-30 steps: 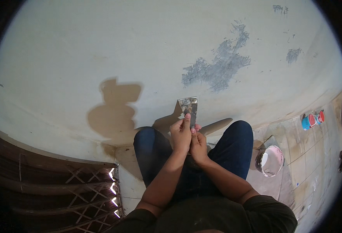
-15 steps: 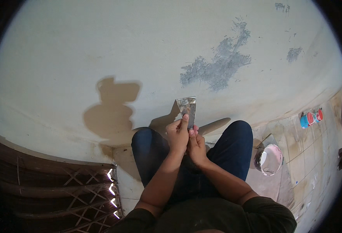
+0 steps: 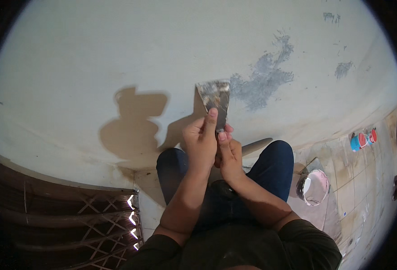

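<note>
2 hands are closed around 1 putty knife (image 3: 216,101) held before the pale wall (image 3: 95,58): the left hand (image 3: 201,141) with its forefinger laid along the blade, the right hand (image 3: 229,155) gripping lower. Its long axis runs upward, blade up. A grey patch (image 3: 263,81) is seen just right; a bucket (image 3: 313,188) sits on the tiled floor (image 3: 365,180).

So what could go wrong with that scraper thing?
The scraper blade is thin, and the left hand has a finger stretched up along it, so an edge might nick it. Both hands pinch one small handle, so it could slip and fall on the knees. The bucket sits close and could get kicked.
</note>
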### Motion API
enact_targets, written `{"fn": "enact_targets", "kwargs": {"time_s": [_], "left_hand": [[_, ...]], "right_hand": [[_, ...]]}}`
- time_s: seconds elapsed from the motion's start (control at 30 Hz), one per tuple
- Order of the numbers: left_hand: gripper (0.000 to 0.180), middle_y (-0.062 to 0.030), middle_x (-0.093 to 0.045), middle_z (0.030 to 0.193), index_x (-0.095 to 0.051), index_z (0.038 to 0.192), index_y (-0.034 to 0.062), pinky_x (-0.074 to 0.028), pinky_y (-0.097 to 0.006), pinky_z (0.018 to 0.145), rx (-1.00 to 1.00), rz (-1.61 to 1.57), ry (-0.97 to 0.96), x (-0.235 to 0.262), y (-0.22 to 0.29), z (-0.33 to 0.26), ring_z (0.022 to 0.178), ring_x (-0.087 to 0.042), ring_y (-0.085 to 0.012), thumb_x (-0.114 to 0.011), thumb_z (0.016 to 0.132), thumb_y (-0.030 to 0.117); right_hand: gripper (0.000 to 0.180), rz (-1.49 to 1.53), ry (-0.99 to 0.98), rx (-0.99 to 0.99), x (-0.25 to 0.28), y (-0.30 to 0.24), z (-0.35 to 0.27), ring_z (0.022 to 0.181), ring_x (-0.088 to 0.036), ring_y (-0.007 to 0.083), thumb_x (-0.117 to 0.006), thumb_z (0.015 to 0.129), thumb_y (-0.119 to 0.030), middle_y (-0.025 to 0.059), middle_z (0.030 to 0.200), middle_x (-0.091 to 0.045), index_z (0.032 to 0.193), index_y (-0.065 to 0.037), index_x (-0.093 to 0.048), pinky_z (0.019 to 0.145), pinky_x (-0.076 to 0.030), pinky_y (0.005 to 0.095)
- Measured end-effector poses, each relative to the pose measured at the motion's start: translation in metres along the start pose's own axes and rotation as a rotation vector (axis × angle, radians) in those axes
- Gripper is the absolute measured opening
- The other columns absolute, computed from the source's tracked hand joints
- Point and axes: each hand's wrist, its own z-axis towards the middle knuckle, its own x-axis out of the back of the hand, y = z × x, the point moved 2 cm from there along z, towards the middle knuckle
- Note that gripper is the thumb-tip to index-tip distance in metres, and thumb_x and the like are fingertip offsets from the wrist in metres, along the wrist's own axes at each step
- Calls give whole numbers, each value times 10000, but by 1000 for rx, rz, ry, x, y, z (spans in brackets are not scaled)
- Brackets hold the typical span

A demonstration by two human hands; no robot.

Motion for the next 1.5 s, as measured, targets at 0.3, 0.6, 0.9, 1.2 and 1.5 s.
{"fn": "enact_targets", "kwargs": {"time_s": [0.3,0.6,0.9,1.2,1.5], "left_hand": [[296,-82,-663,866,-599,1060,9,-492,-299,582,633,-83,-152,70,-144,-37,705,-647,-171,-608,956,286],[212,-39,-641,890,-613,1011,51,-487,-299,696,473,-366,-130,67,-143,-42,744,-598,-149,-675,914,230],[286,-85,-619,892,-605,978,40,-485,-346,714,298,-845,-487,57,-77,-50,822,-603,-202,-697,887,295],[177,-78,-670,839,-655,933,28,-501,-307,677,160,633,-279,94,-226,-13,763,-635,-160,-703,854,179],[213,-99,-661,728,-659,864,35,-486,-356,629,191,620,-509,61,-232,-21,654,-628,-227,-674,828,244]], "right_hand": [[388,-21,133,-580,83,120,-64,469,-364,73,-517,1001,-384,-32,596,-444,756,-83,-530,446,-290,241],[264,-254,229,-96,100,7,-63,545,-517,93,-701,877,-141,42,778,-588,1059,-48,-534,434,-398,237],[499,-466,-117,630,57,-73,-41,593,-536,193,-744,824,-421,124,788,-522,918,28,-548,466,-419,251],[577,-610,249,1198,23,-149,-26,622,-497,190,-591,891,-559,101,744,-494,913,14,-539,531,-407,287],[503,-834,-210,935,26,-128,-37,758,-608,201,-818,733,-423,153,984,-580,959,-21,-621,666,-481,253]]}}
